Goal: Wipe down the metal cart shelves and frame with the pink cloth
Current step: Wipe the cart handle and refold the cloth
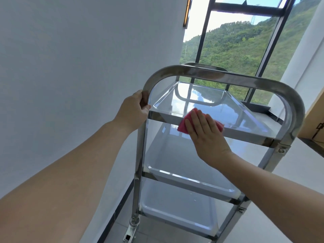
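A three-shelf metal cart (228,78) stands in front of me, its curved handle bar arching over the near end. My left hand (132,111) grips the left upright of that frame just above the top shelf (206,97). My right hand (205,134) lies flat, fingers together, pressing the pink cloth (182,126) onto the near edge of the top shelf. Only the cloth's left and right ends show past my fingers. The middle shelf (177,165) and the bottom shelf (175,213) lie below.
A white wall runs close along the cart's left side. A large dark-framed window (235,46) with green hills stands beyond the cart's far end. A brown wooden surface (313,120) juts in at the right. A castor (130,230) rests on the grey tiled floor.
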